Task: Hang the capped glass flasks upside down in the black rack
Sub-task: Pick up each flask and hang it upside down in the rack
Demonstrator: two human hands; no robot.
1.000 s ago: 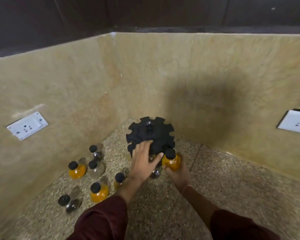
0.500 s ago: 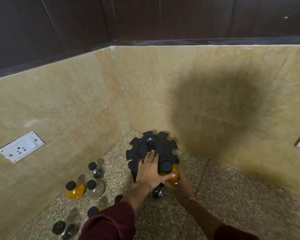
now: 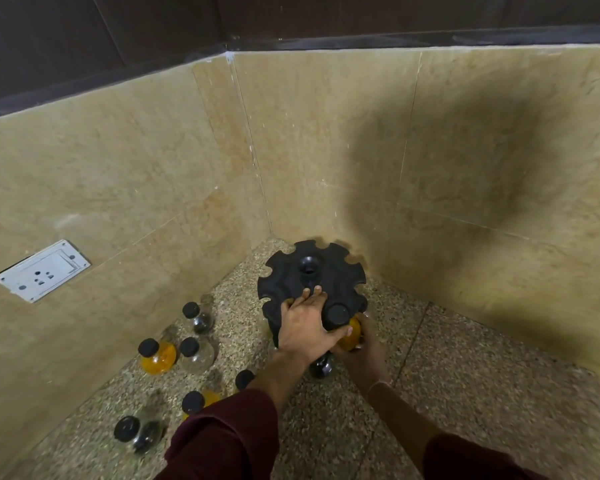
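Since the earlier frame, the round glass flask of orange liquid with a black cap [image 3: 351, 336] is sitting closer in against the near rim of the black notched disc rack [image 3: 340, 275], and its cap is now lying level with the rack's top. The left hand [image 3: 305, 327] is resting where it was, fingers straight and pressing flat on the rack's top, thumb reaching towards the flask. The right hand [image 3: 364, 355] is cupping the flask's bulb from below and behind, fingers curled round it; the left hand is partly covering them.

The rack is standing in the far corner of the speckled stone bench [image 3: 465, 393], where the two tiled walls meet. The step in hand looks like seating this flask's neck in a rim notch while the rack is being steadied. Whether the neck is already fully in cannot be told. The next move is probably calling for a gentle release, checking that the flask hangs, then reaching for one of the loose capped flasks [image 3: 158, 356] waiting near the bench's left edge, some orange, some clear.

No brand, label or writing is showing on the flasks, the rack or the white wall socket plate [image 3: 42, 270].
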